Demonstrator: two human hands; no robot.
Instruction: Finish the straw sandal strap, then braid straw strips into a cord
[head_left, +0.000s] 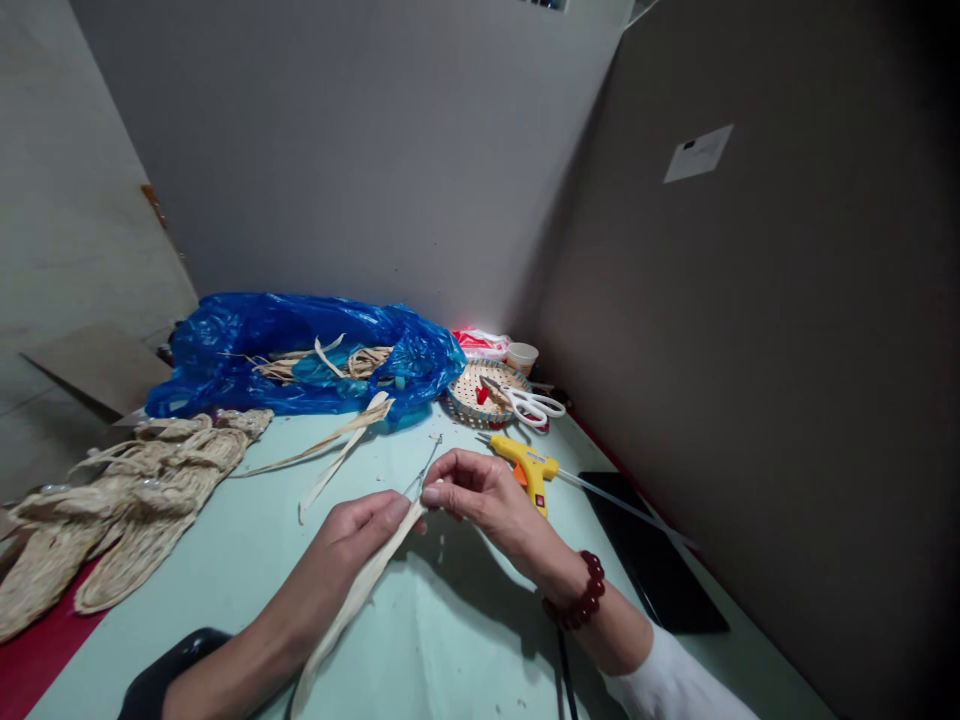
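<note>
A long, pale strip of dried plant fibre [367, 578] runs from the lower edge up to my two hands. My left hand [367, 525] is closed around its upper part, thumb on top. Thumb and forefinger of my right hand [476, 490] pinch the strip's upper end, close to the left fingertips. A thin metal wire [430, 458] with a small bent tip sticks out beyond the fingers; which hand grips it is hidden. Just past my right hand lies a yellow glue gun [529, 465] with a long glue stick in its back.
Several woven slippers [150, 510] lie at the left. Behind are a blue plastic bag [225, 340] holding fibre strips, loose strips [341, 455], a woven basket [469, 385], white-handled scissors [532, 405] and a cup [523, 355]. A flat black object [660, 560] lies right, beside the partition [750, 350].
</note>
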